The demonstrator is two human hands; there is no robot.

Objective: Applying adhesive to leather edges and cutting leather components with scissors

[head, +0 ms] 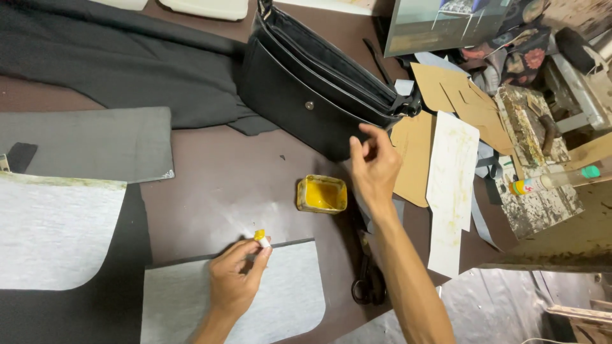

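My left hand pinches a small white applicator with a yellow glue-covered tip at the top edge of a grey rounded panel. A thin dark strip runs along that edge. My right hand hovers with fingers loosely spread and empty, just right of a square yellow glue tin and in front of a black leather bag lying open on its side.
Black scissors lie under my right forearm. Cardboard patterns and a white stained paper strip sit to the right. Grey panels and black fabric are at left. A cluttered, paint-stained stand holds a tube.
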